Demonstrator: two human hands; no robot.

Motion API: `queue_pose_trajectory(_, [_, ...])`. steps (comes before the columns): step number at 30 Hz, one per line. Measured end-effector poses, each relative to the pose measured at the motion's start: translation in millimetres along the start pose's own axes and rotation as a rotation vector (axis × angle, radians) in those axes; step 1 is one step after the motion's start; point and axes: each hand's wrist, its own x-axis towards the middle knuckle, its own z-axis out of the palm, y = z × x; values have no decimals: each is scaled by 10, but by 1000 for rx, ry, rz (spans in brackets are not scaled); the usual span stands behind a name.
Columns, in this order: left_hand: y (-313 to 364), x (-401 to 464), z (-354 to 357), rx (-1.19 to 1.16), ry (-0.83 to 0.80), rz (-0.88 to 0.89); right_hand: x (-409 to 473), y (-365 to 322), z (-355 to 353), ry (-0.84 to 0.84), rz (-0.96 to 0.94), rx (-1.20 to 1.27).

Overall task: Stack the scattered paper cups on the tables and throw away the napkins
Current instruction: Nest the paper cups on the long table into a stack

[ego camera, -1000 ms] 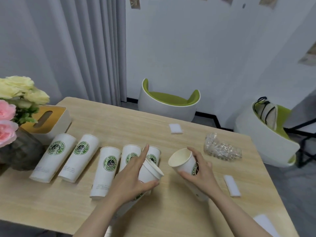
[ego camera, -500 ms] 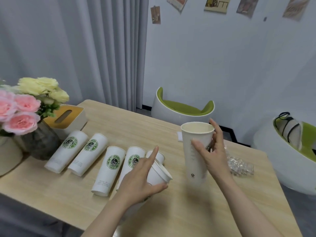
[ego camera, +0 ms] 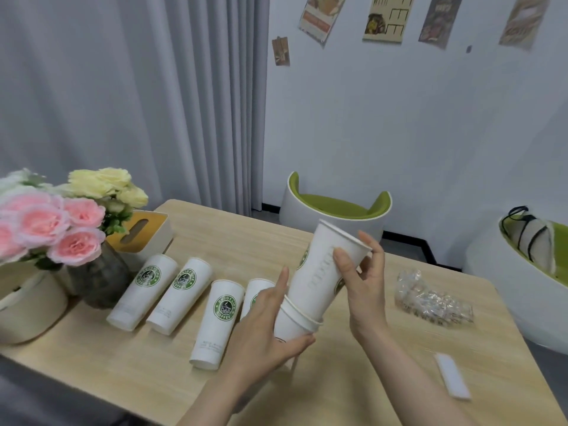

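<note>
The right hand (ego camera: 364, 281) grips a tall cup (ego camera: 319, 275) sitting in the cup stack (ego camera: 292, 321) the left hand (ego camera: 264, 330) holds.

There is a single view, from a wide-angle camera worn on the person's head. It looks forward and down across the wooden table (ego camera: 215, 388), close enough that both forearms enter from the bottom edge. It faces the far wall (ego camera: 399, 118) and curtain (ego camera: 123, 87), with straight lines bowed by the lens. There is no second view to share any part of the scene with.
</note>
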Motion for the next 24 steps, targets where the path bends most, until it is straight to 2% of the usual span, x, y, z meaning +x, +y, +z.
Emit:
queue_pose_trajectory(8, [-176, -45, -303, -40, 35, 10, -238, 146, 332, -26, 123, -20])
queue_pose_trajectory(24, [-531, -175, -806, -273, -84, -84, -869, 407, 870, -192, 434, 16])
